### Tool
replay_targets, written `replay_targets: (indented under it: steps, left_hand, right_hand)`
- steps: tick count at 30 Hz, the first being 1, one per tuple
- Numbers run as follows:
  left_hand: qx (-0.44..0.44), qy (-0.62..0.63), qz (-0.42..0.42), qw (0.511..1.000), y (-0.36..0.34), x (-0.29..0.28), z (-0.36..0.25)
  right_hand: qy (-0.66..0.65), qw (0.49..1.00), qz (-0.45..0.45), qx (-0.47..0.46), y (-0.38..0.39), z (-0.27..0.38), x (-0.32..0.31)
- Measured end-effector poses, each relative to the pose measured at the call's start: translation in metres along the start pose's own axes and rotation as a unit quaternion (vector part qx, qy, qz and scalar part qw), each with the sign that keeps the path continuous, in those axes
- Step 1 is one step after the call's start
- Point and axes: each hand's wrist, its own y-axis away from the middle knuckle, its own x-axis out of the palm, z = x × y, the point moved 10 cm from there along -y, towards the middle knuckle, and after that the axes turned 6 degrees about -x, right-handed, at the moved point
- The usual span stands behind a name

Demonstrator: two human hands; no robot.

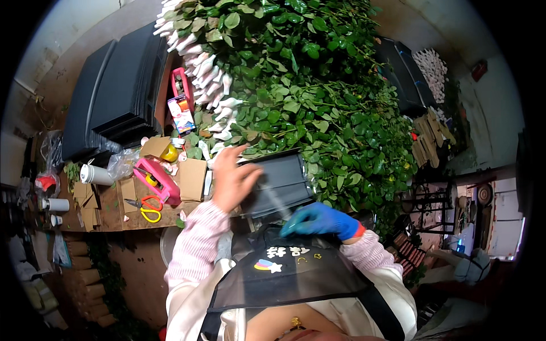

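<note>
My bare left hand is raised over the left edge of a black folded sheet, its fingers apart and holding nothing I can see. A pale, see-through strip, blurred and looking like tape, slants across the sheet toward my right hand. That right hand, in a blue glove, is closed at the sheet's near edge, in front of my dark apron. Its fingertips are pressed together where the strip ends. The sheet lies against a large pile of leafy rose stems, with several white-wrapped heads along the pile's left side.
On the wooden table to the left are a pink tape dispenser, orange-and-yellow scissors, brown cardboard pieces and a white cup. Behind them stand stacked black sheets. Another pink dispenser stands beside the wrapped heads.
</note>
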Motion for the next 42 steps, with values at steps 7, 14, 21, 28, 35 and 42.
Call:
replay_targets:
  steps: [7,14,21,28,35,42]
  left_hand:
    - [0.078,-0.289,0.059,0.952,-0.077,0.2,-0.059]
    - [-0.035,-0.293,0.131,0.946,-0.079,0.224,-0.031]
    - [0.039,-0.018,0.061,0.997,-0.082,0.168,-0.069]
    - [-0.107,0.115,-0.082,0.984,0.01,0.049,-0.064]
    - [-0.422,0.278,-0.269,0.82,0.207,0.043,0.111]
    - [-0.499,0.387,-0.271,0.726,0.225,0.068,0.156]
  right_hand:
    - [-0.235,0.886,-0.399,-0.031,0.093,-0.103,-0.104]
    - [-0.226,0.913,-0.337,0.031,0.111,-0.221,-0.082]
    - [0.164,0.891,-0.418,0.072,0.079,-0.294,-0.161]
    - [0.189,0.927,-0.3,0.121,0.083,-0.275,-0.157]
    - [0.271,0.949,0.02,-0.161,0.02,-0.031,-0.006]
    - [0.621,0.7,0.05,-0.348,-0.115,0.002,0.075]
